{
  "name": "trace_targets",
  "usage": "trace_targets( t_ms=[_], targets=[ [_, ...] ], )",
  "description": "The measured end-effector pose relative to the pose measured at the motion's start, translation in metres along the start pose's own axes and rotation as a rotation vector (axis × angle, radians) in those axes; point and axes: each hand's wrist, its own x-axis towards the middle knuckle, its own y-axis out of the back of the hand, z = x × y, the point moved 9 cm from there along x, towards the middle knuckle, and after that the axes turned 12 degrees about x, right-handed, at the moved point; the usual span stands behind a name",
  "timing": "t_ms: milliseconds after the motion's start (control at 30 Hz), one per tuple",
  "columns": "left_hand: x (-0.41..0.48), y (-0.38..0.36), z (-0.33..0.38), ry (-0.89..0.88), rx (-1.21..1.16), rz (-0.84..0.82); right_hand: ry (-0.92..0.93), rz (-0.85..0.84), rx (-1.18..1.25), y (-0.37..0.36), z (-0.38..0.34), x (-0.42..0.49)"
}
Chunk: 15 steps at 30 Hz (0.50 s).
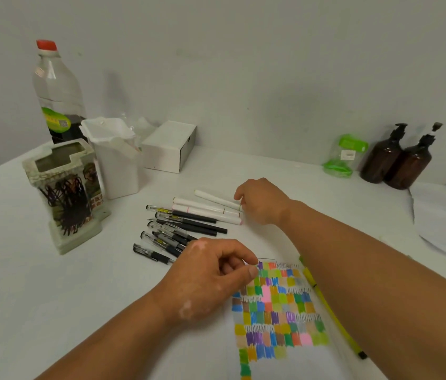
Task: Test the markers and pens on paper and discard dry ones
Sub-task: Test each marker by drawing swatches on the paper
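Right hand (260, 204) curls its fingers round the near end of the top marker (216, 200), which lies on the table beside the pens (178, 229). Left hand (211, 272) rests curled at the paper's (298, 363) corner; whether it pinches anything I cannot tell.

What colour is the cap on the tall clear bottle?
The bottle cap is red, head view.

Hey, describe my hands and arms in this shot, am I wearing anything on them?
Both are bare. The left hand and right hand wear no gloves, and no rings show. The left forearm and right forearm have no sleeves, watch or bracelet in view.
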Motion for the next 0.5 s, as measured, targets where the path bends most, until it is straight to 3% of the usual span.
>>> trace_targets(
  t_ms=[100, 233, 400, 500],
  targets=[
    [0.0, 0.001, 0.0, 0.012, 0.008, 0.002, -0.072, -0.078, -0.088, -0.001, 0.016, -0.013],
    [-0.001, 0.001, 0.001, 0.016, -0.006, -0.005, -0.156, -0.136, 0.001, 0.017, 0.033, -0.042],
    [-0.002, 0.002, 0.004, 0.005, 0.002, 0.036, -0.235, -0.164, 0.876, 0.025, 0.025, -0.117],
    [-0.005, 0.0, 0.009, -0.02, -0.002, 0.068, -0.204, -0.222, 1.17, 0.008, 0.009, -0.161]
  ],
)
